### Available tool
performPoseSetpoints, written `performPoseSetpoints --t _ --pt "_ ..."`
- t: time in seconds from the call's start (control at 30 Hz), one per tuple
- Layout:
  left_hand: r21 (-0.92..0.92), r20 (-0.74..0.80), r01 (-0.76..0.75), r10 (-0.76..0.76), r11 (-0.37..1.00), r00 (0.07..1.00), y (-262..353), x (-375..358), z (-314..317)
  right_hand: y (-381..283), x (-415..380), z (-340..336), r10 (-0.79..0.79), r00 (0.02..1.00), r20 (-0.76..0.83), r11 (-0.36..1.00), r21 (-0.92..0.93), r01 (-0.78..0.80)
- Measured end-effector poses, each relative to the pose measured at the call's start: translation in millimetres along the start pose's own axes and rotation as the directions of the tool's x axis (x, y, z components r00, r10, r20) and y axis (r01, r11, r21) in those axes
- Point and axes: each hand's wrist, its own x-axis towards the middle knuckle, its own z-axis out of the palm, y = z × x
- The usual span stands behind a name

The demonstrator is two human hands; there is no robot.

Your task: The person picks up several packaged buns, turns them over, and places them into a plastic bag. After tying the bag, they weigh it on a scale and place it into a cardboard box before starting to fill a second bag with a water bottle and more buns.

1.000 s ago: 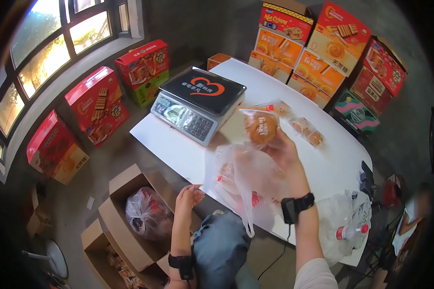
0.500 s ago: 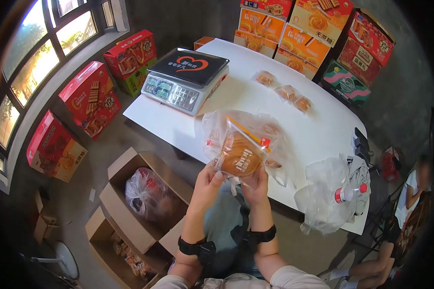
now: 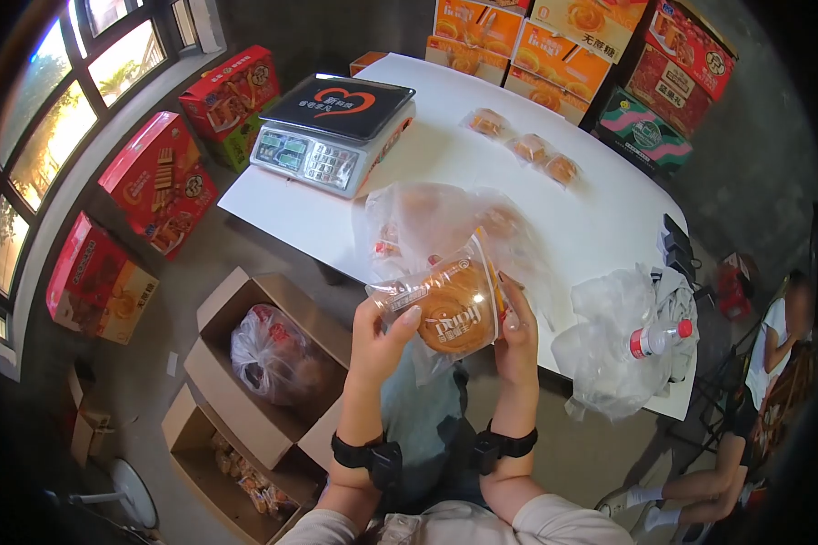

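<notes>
Between my two hands is a packaged bread roll (image 3: 456,313), round and golden brown, in a clear wrapper with white lettering and an orange edge. My left hand (image 3: 384,329) grips the wrapper's left side, thumb on top. On the right side, my right hand (image 3: 516,331) holds the wrapper's edge, its fingers partly behind it. Just beyond, on the white table (image 3: 327,232), lies a clear plastic bag (image 3: 427,211) with more wrapped bread inside. Several small wrapped breads (image 3: 529,150) sit farther back on the table.
A digital scale (image 3: 332,136) stands at the table's back left. At right are crumpled plastic bags (image 3: 600,350) and a red-capped bottle (image 3: 654,340). Open cartons (image 3: 218,354) sit on the floor at left. Gift boxes (image 3: 559,68) are stacked behind. A person (image 3: 745,400) sits at far right.
The packaged roll has come closer to my body and turned, its orange edge now upright at the right. My right hand has shifted to the wrapper's side. The view has shifted slightly.
</notes>
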Motion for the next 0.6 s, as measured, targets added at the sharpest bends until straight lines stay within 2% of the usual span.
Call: performPoseSetpoints --t 0.1,0.4,0.5,0.6 --pt "-0.061 0.023 0.033 -0.031 0.998 0.999 0.5 0.3 -0.4 -1.0 -3.1 0.3 -0.012 1.0 0.021 0.998 0.056 0.011" --pt "-0.011 0.023 -0.003 0.003 1.0 1.0 -4.0 1.3 0.7 2.2 -3.2 0.9 0.015 1.0 -0.023 0.996 0.094 -0.013" --pt "-0.071 -0.001 0.003 -0.003 0.997 1.0 1.4 -0.3 4.4 -1.2 -6.6 5.6 0.018 0.999 -0.028 0.996 0.092 -0.016" --pt "-0.051 -0.029 0.019 -0.02 0.999 0.999 -3.4 -0.4 0.0 -3.6 -7.5 11.8 0.028 0.999 -0.04 0.994 0.107 -0.024"
